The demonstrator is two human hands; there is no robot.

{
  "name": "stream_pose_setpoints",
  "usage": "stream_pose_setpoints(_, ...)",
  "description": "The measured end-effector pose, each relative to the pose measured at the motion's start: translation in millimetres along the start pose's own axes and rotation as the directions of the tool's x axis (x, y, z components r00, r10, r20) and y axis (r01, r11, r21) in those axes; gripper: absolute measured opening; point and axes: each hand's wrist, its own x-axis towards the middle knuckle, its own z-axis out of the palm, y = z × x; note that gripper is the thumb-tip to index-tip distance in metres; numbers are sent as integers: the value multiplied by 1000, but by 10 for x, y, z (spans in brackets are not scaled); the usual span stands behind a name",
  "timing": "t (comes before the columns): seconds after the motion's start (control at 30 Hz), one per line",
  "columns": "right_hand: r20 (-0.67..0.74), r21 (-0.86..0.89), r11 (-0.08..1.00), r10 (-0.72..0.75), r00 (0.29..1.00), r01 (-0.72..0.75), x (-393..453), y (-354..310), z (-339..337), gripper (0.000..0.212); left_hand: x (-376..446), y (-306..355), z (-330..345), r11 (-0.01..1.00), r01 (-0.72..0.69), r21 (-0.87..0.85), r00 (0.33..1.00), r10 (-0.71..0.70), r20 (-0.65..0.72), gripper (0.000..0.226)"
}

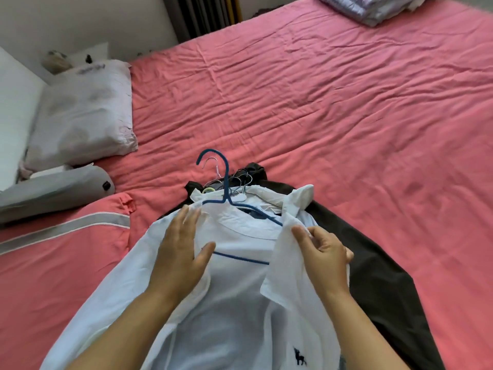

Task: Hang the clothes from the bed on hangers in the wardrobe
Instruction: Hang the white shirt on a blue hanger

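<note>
While the white shirt (240,276) lies near us on the bed (346,116), our left hand (181,252) presses it flat, fingers straight, steadying it; our right hand (324,252) pinches its front panel, exposing the blue hanger (226,193).

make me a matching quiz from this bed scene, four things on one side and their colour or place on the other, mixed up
Things:
1. hanger inside the shirt
2. shirt
3. pillow
4. garment under the shirt

Descriptions:
A. dark brown, spread on the bed
B. blue
C. pale, at the far left of the bed
D. white, with a small dark deer logo

Pairs: 1-B, 2-D, 3-C, 4-A
</note>
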Motion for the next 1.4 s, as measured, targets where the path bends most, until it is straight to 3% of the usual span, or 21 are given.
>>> stream_pose_setpoints(0.1, 94, 113, 992, -64, 994, 53, -232, -296, -177, 27, -5, -6, -439, 999, 37, 39, 981, -29, -194, 82)
stream_pose_setpoints(0.2, 213, 273, 961, -107, 971, 46, -476, -637, -329, 46, -82, -122, -963, 989, 122, 89, 974, -102, -201, 99)
stream_pose_setpoints(0.27, 203, 363, 928, -170, 964, 87, -683, -948, -434, 44, -233, -217, -1359, 980, 143, 140, 973, -113, -202, 107)
stream_pose_setpoints(0.37, 142, 421, 884, -287, 947, 204, -1060, -1437, -579, 23, -614, -300, -1961, 996, 12, 88, 954, 15, -298, 87)
stream_pose_setpoints(0.43, 94, 392, 873, -352, 931, 290, -1396, -1762, -626, 19, -1009, -329, -2360, 992, -105, -67, 920, 71, -385, 68)
stream_pose_setpoints(0.5, 53, 355, 864, -401, 915, 358, -1693, -2024, -655, 18, -1389, -351, -2706, 989, -142, -50, 866, 100, -490, 54)
stream_pose_setpoints(0.6, -4, 311, 834, -478, 878, 456, -2319, -2527, -563, 18, -2137, -521, -3317, 995, -96, 37, 767, 97, -634, 43)
stream_pose_setpoints(0.7, -18, 331, 774, -566, 824, 539, -2945, -3028, -436, 20, -2818, -687, -3878, 992, -106, 67, 725, 123, -678, 43)
stream_pose_setpoints(0.8, -5, 367, 702, -655, 756, 611, -3595, -3527, -287, 17, -3442, -826, -4399, 976, -74, 206, 656, 203, -727, 46)
stream_pose_setpoints(0.93, 1, 432, 588, -758, 652, 684, -4333, -4079, -149, 15, -4163, -992, -5050, 939, 39, 342, 608, 249, -754, 46)
stream_pose_setpoints(1.0, 20, 478, 548, -788, 615, 686, -4586, -4259, -83, 14, -4467, -1054, -5316, 939, 17, 342, 655, 248, -713, 42)
stream_pose_setpoints(1.13, 93, 587, 504, -820, 565, 634, -5068, -4542, 76, 22, -5167, -1012, -5754, 974, 45, 223, 732, 120, -671, 59)
stream_pose_setpoints(1.2, 134, 632, 485, -837, 531, 604, -5272, -4655, 137, 13, -5483, -895, -5939, 992, 68, 109, 690, 32, -723, 60)
stream_pose_setpoints(1.27, 171, 692, 464, -850, 498, 553, -5443, -4749, 190, 7, -5777, -780, -6104, 996, 86, 1, 592, -50, -805, 55)
stream_pose_setpoints(1.33, 212, 752, 436, -870, 446, 494, -5581, -4832, 236, 12, -5987, -662, -6245, 986, 163, 25, 542, -68, -838, 41)
stream_pose_setpoints(1.4, 261, 819, 410, -889, 376, 402, -5762, -4915, 263, 9, -6184, -551, -6341, 966, 254, 43, 533, -103, -840, 33)
